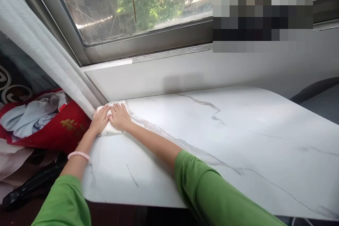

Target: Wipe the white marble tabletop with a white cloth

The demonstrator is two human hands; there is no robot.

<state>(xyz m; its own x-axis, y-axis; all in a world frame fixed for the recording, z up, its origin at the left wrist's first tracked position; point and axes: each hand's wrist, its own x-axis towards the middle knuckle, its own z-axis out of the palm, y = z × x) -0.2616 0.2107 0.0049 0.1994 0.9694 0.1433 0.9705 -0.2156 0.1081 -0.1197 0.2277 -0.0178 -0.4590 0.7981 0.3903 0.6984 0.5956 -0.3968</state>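
A white cloth (112,129) lies folded on the far left corner of a white marble-patterned table (233,130). My left hand (100,120) rests on the cloth's left side, fingers stretched forward and lying flat. Beside it, my right hand (119,117) presses on the upper right part of the cloth with its fingers extended and slightly spread. The two hands touch or nearly touch at the thumbs. Part of the cloth is hidden under both palms. A pink coiled band (78,155) circles my left wrist.
Behind the table stand a low white wall (137,81) and a metal-framed window (148,44). A pale curtain (53,53) hangs at the left corner. Left of the table, a red bag (70,130) holds clothes (34,113). A grey shape (320,100) lies beyond the right edge.
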